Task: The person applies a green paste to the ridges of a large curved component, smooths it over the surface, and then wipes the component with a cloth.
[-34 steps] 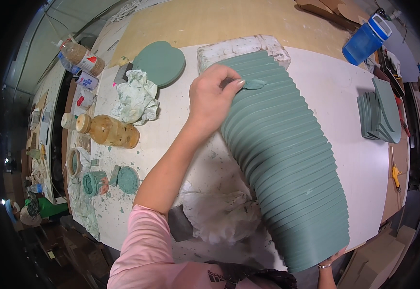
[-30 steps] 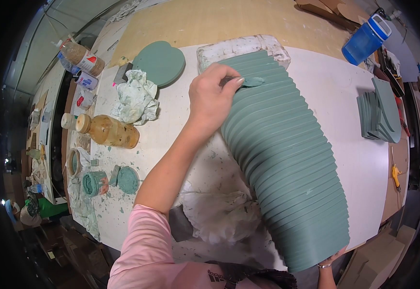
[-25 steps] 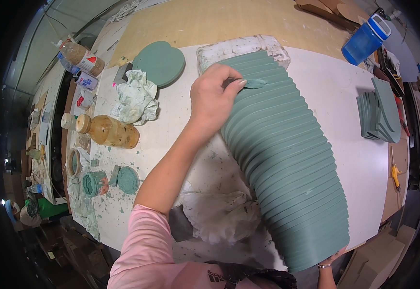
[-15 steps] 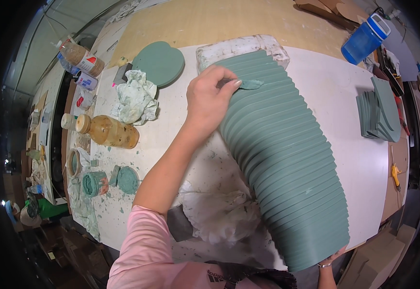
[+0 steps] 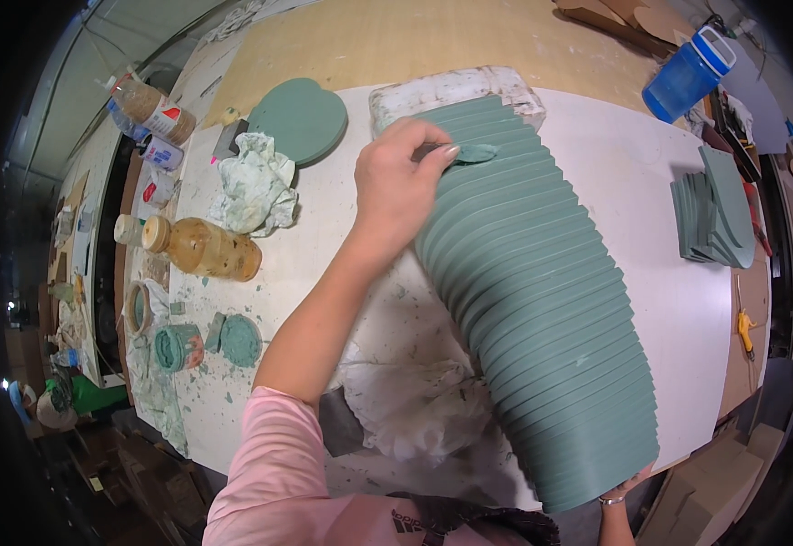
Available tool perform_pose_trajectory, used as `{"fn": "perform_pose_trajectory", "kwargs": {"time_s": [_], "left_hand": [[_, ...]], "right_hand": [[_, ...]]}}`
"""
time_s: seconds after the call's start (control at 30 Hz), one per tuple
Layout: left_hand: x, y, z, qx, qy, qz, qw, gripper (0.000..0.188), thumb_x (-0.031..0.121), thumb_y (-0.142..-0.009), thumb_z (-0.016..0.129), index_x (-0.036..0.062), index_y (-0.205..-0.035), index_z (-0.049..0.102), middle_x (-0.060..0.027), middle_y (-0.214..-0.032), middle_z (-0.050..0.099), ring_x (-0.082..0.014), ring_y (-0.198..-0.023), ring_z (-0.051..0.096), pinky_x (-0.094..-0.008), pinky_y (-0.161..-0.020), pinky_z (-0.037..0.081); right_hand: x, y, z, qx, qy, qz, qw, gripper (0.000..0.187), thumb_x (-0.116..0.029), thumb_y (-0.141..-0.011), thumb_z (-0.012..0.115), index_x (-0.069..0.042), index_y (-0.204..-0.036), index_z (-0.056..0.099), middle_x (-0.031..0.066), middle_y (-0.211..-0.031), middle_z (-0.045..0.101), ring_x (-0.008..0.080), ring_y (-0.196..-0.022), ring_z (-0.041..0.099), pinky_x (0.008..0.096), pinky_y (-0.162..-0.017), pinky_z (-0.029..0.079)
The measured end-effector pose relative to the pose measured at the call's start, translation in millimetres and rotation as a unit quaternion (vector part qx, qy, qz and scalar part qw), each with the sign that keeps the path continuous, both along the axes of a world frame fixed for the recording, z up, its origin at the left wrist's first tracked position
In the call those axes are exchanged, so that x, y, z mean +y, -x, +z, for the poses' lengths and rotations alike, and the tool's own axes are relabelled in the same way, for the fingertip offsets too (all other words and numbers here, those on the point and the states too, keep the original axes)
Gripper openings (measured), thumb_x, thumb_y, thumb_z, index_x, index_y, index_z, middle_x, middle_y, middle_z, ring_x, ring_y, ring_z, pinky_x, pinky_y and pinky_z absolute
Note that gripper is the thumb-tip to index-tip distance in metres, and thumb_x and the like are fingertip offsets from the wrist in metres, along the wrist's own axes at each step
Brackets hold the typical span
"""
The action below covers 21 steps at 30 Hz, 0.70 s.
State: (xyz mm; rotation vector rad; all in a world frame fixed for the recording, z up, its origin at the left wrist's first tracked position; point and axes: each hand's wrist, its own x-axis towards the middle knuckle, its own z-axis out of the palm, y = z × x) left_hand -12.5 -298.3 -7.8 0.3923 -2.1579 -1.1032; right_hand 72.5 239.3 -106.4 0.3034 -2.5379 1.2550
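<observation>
A long green piece [image 5: 542,300], ribbed with stepped layers and serrated along its right edge, slants across the table toward me. Its far end leans on a stained white block [image 5: 456,84]. Near that end my left hand [image 5: 401,187] pinches a small, thin green strip [image 5: 477,154] between thumb and fingers, the strip lying against the ribs. I cannot make out what the strip is made of. My right hand [image 5: 631,484] is at the near right corner of the ribbed piece, holding it from beneath; most of its fingers are hidden.
Left of my arm are a green heart-shaped slab [image 5: 298,120], a crumpled cloth [image 5: 255,187], a bottle of amber liquid [image 5: 203,249] and a jar of green paste [image 5: 176,348]. Crumpled white plastic [image 5: 419,405] lies below. Rightward stand green curved pieces [image 5: 715,214] and a blue water bottle [image 5: 688,75].
The strip in my left hand has shifted slightly up across the ribs, and the hand has tilted a little. My right hand and the ribbed piece stay practically where they were.
</observation>
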Motion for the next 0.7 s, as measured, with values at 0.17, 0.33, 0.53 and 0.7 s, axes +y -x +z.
{"fn": "perform_pose_trajectory", "kwargs": {"time_s": [0.17, 0.33, 0.53, 0.7], "left_hand": [[-5.7, -13.7, -0.9, 0.012, -0.062, 0.0, 0.998, 0.007, 0.004, -0.082, 0.066, -0.0015, -0.085, 0.063, 0.0003, -0.077, 0.058, -0.0062, -0.068, 0.048, -0.0213, -0.063, 0.041], [-11.2, -29.5, 2.4, 0.004, -0.088, 0.005, 0.996, 0.007, 0.003, -0.081, 0.066, -0.0026, -0.083, 0.063, -0.0054, -0.077, 0.059, -0.011, -0.067, 0.051, -0.0247, -0.062, 0.043], [-15.8, -30.0, -7.2, -0.002, -0.08, -0.004, 0.997, 0.006, 0.005, -0.084, 0.066, 0.0001, -0.086, 0.064, 0.0032, -0.075, 0.056, -0.0043, -0.068, 0.045, -0.0196, -0.062, 0.038], [-11.4, -29.6, -5.1, 0.005, -0.082, 0.002, 0.997, 0.006, 0.003, -0.081, 0.066, -0.0019, -0.083, 0.063, -0.0036, -0.077, 0.058, -0.0091, -0.066, 0.048, -0.0232, -0.061, 0.04]], "right_hand": [[10.5, -4.1, -9.5, -0.076, 0.177, -0.024, 0.981, 0.026, -0.026, -0.093, 0.047, -0.001, -0.091, 0.05, 0.0073, -0.082, 0.055, 0.0172, -0.075, 0.054, 0.0318, -0.067, 0.045], [4.0, -1.0, -1.6, -0.029, -0.009, -0.004, 1.0, 0.022, -0.023, -0.095, 0.048, -0.002, -0.09, 0.047, 0.0062, -0.082, 0.054, 0.0146, -0.074, 0.053, 0.0298, -0.067, 0.045], [-0.9, -1.7, -1.1, -0.058, 0.093, -0.016, 0.994, 0.024, -0.025, -0.095, 0.048, -0.001, -0.091, 0.048, 0.0066, -0.084, 0.055, 0.0152, -0.076, 0.054, 0.029, -0.067, 0.046], [2.1, -2.9, -2.3, -0.047, 0.068, -0.015, 0.996, 0.028, -0.028, -0.094, 0.048, 0.0, -0.093, 0.049, 0.0076, -0.085, 0.056, 0.0161, -0.077, 0.055, 0.0306, -0.068, 0.046]]}}
